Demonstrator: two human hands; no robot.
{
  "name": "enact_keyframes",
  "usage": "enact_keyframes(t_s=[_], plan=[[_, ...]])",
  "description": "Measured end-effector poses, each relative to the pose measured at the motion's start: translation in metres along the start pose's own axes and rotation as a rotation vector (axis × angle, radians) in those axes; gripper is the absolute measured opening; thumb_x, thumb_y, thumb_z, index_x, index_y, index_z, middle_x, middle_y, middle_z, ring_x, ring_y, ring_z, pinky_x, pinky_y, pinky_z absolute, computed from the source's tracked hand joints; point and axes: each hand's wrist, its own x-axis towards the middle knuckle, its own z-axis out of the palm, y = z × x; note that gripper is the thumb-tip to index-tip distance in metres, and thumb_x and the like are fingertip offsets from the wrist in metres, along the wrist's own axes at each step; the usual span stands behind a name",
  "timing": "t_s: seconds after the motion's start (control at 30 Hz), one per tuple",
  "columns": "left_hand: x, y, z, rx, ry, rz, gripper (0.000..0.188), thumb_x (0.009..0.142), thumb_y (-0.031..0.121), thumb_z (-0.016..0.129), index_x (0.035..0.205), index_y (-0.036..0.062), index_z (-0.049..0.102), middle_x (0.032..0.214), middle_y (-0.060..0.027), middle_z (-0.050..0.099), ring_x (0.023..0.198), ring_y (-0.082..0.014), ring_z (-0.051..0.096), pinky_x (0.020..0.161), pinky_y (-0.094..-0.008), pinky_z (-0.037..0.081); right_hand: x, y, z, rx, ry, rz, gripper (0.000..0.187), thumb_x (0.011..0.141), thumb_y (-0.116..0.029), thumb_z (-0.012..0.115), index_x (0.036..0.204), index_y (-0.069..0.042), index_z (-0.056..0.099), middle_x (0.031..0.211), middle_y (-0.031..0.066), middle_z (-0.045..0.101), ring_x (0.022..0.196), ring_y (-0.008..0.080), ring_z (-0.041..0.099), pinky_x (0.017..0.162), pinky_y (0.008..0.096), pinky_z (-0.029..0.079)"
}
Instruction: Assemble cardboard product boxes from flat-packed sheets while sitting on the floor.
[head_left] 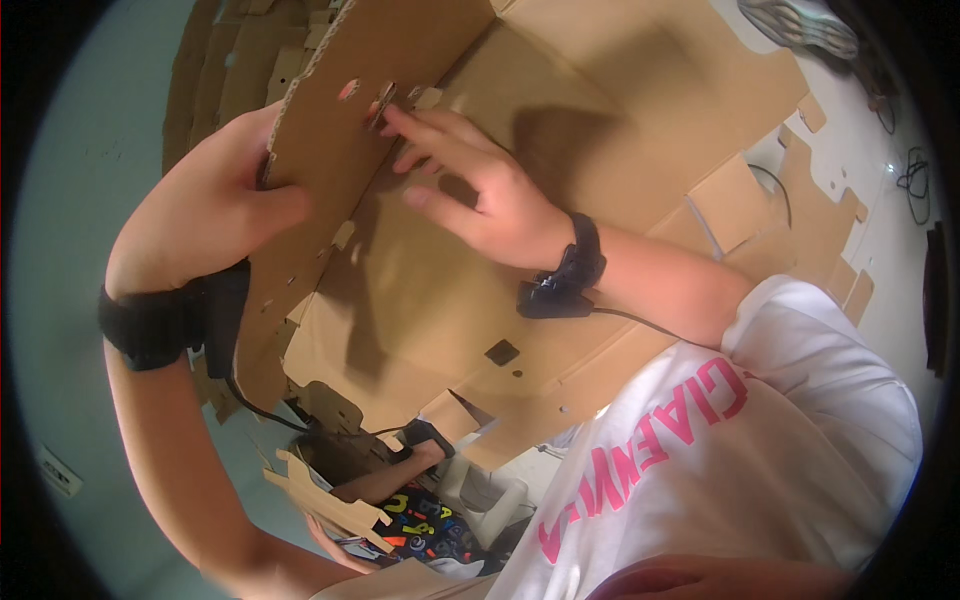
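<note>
My left hand [205,205] is wrapped round the edge of an upright brown cardboard panel [330,150], thumb on its inner face and fingers hidden behind. This panel rises along a fold from a large cardboard sheet [440,310] with cut-out holes and slots. My right hand [495,195] reaches over the sheet, its thumb and fingers apart. Its fingertips are at a small cardboard tab [381,104] in a slot of the upright panel; whether they press on it I cannot tell. Black bands circle both my wrists.
Flat cut cardboard pieces [235,75] lie at the upper left. More notched flaps [800,210] extend on the right. A shoe [800,25] shows at the upper right, with a thin cable [913,172] below. Another person [420,520] at the bottom is beside a notched cardboard piece [330,500].
</note>
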Motion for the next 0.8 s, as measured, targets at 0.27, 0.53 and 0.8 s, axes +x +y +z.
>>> enact_keyframes(t_s=[0.27, 0.53, 0.8], plan=[[-0.001, -0.003, 0.004, -0.120, 0.048, -0.040, 0.057, 0.079, -0.004, 0.051, 0.136, 0.0006, 0.054, 0.102, -0.0006, 0.063, 0.089, -0.0085, 0.051, 0.082, -0.0223, 0.044, 0.001, -0.004, 0.002, -0.166, -0.001, -0.044, 0.065, 0.091, -0.013, 0.069, 0.151, -0.008, 0.044, 0.131, 0.0164, 0.057, 0.095, 0.0282, 0.066, 0.086, 0.0378, 0.056], [0.001, 0.001, 0.009, -0.145, -0.039, -0.004, 0.054, 0.090, 0.004, 0.058, 0.143, 0.0022, 0.050, 0.121, -0.0046, 0.062, 0.108, -0.0108, 0.053, 0.094, -0.0248, 0.044, 0.001, -0.002, 0.003, -0.285, 0.013, -0.057, 0.062, 0.092, -0.013, 0.065, 0.150, -0.009, 0.043, 0.119, 0.0181, 0.063, 0.099, 0.0361, 0.065, 0.087, 0.0410, 0.055], [0.026, 0.001, 0.013, -0.176, 0.085, -0.068, 0.029, 0.104, 0.015, 0.053, 0.129, 0.0032, 0.061, 0.110, 0.0011, 0.065, 0.090, -0.0048, 0.056, 0.077, -0.0218, 0.048, -0.006, -0.003, -0.001, -0.071, 0.064, -0.054, 0.052, 0.093, -0.004, 0.059, 0.145, -0.008, 0.052, 0.120, 0.0148, 0.065, 0.106, 0.0316, 0.064, 0.094, 0.0383, 0.053]])
